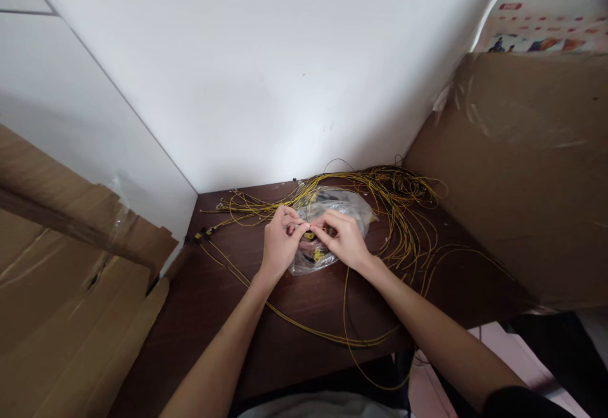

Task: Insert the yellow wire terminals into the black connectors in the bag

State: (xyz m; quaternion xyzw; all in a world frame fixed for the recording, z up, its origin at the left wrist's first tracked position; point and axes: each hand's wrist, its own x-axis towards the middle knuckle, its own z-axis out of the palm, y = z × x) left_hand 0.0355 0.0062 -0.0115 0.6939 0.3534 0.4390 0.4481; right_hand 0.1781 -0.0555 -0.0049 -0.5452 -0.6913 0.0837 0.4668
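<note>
left hand [280, 242] and right hand [345, 240] meet fingertip to fingertip, both pinching a small yellow piece [308, 235] between them. wrists bend inward, forearms angling in from below. just under them lies a clear bag [339, 206]. yellow wires [403, 206] sprawl beyond and right of them on the table [213, 304]. cardboard [522, 171] stands off to either side.

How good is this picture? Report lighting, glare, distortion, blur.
Head view: soft, even light, hardly any shadow; left hand and right hand sharp, the small yellow piece they pinch too tiny to make out; mild glare on the clear plastic bag; wide-angle lens bows the wall edges.
</note>
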